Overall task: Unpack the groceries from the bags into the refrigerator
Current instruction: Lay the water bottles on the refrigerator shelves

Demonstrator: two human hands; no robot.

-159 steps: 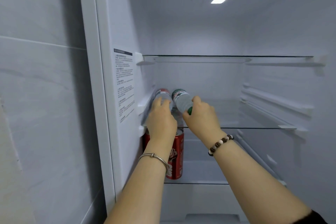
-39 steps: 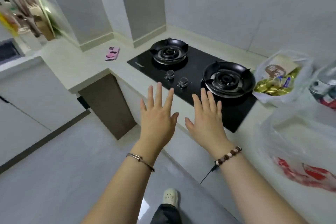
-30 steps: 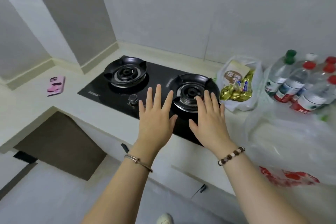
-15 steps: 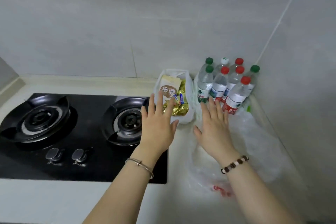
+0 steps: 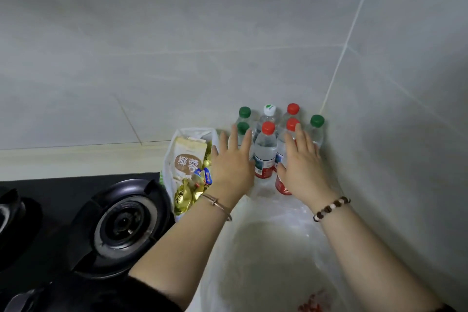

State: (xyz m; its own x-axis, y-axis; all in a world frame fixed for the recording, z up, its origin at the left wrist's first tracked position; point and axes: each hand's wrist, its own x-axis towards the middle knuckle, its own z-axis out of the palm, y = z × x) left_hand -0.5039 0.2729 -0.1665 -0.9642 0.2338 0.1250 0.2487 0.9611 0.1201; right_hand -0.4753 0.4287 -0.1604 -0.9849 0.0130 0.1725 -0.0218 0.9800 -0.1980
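Observation:
Several water bottles with red, green and white caps stand upright in the counter's far right corner. My left hand reaches out with straight fingers in front of a green-capped bottle at the cluster's left. My right hand, fingers straight too, is in front of a red-capped bottle on the right. Neither hand holds anything. A clear bag of snacks, with a beige packet and gold-wrapped sweets, sits left of the bottles.
A flattened clear plastic bag lies on the counter under my arms. A black gas hob with a round burner fills the left side. Tiled walls close the corner behind and to the right of the bottles.
I turned from the refrigerator, where I gripped two bottles, to the counter. Over the last second both open hands moved forward and right, up to the bottle cluster.

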